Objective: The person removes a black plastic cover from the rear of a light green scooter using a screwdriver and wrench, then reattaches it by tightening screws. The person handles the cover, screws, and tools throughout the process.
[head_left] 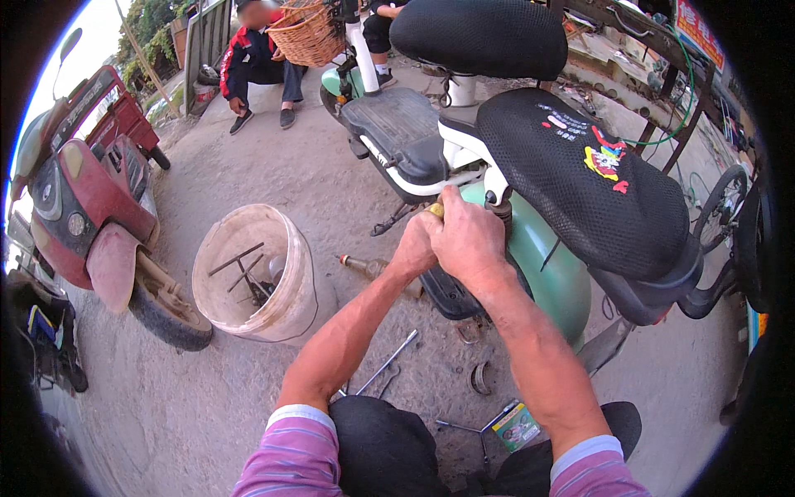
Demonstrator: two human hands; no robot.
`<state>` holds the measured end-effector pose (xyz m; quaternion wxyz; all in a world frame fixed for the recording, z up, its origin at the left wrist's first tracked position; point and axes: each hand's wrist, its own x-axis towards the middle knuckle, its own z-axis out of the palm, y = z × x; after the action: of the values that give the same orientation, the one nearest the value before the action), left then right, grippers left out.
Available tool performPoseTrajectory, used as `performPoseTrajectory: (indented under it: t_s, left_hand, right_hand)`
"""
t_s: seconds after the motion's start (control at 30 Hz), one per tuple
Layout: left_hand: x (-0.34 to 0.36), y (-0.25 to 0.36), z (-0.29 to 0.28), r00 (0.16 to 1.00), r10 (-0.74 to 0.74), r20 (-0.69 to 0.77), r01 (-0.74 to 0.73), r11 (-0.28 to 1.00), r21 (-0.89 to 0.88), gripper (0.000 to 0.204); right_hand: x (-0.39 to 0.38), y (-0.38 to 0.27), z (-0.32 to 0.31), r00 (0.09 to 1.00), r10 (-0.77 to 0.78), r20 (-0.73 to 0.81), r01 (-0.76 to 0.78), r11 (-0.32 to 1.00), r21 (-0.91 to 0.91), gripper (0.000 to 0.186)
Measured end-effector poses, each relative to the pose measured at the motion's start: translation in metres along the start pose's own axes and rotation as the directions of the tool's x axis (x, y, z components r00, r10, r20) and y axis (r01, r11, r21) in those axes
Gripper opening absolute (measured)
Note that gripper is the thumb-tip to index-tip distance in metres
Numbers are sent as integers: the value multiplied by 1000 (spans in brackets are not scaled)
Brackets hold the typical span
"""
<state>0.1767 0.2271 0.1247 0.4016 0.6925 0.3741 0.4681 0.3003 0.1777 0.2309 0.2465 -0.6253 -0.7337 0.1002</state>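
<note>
Yellow handle [435, 209] within clenched fingers [451, 217]

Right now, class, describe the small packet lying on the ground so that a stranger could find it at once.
Start at the green scooter with the black mesh seat, then drop to the dirt near the person's knees. The small packet lies there, flat and boxy. Unlike the bare metal rods and rings nearby, it is green and printed.

Soft, even daylight, perhaps overcast; strong fisheye rim distortion.
</note>
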Motion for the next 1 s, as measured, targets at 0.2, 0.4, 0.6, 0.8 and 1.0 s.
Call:
performPoseTrajectory:
  t_s: [0.2,0.4,0.6,0.8,1.0]
  left_hand:
    - [-7,-9,15,977,-17,-214,-61,935,-349,23]
    - [16,-22,2,992,62,-105,-94,940,-327,18]
    - [14,-14,1,995,94,-22,-96,954,-284,20]
    - [1,-8,17,968,35,-247,-80,982,-172,25]
    - [1,-4,20,968,20,-249,-143,861,-488,28]
  right_hand:
    - [-4,-4,15,996,-20,-90,27,997,72,42]
    - [-2,8,18,983,-136,-125,149,983,107,42]
    - [-4,12,19,992,-92,-86,101,990,97,37]
    - [-4,9,23,987,-42,-156,61,991,117,38]
    - [-20,10,23,965,-117,-236,181,946,268,50]
